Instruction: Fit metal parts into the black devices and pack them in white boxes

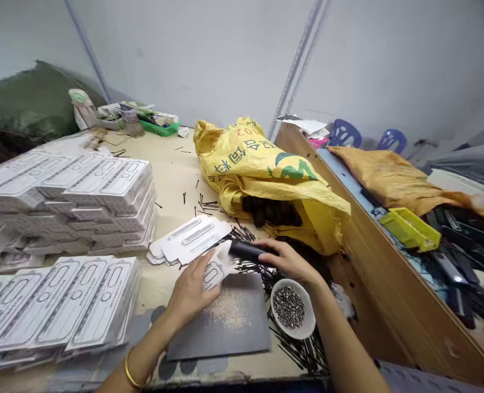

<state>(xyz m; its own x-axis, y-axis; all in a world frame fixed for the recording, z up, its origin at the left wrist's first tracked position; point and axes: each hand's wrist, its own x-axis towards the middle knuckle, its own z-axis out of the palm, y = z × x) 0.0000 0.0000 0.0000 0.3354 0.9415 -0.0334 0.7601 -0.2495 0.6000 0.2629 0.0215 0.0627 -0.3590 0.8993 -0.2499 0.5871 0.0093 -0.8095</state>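
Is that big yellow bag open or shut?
Open. The yellow bag lies on its side with its mouth gaping, and some dark things show inside it.

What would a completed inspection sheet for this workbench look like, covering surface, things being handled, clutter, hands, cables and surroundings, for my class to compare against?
Surface: pale tabletop; grey board dusted with tan specks.
Things being handled: white carton; black cylinder at its open end.
Clutter: thin black rods strewn about; white bowl of small metal parts; yellow sack; stacked cartons.
Hands: left hand holds the carton; right hand holds the cylinder.
Cables: nothing seen.
Surroundings: pale wall; wooden partition; blue chairs beyond it.
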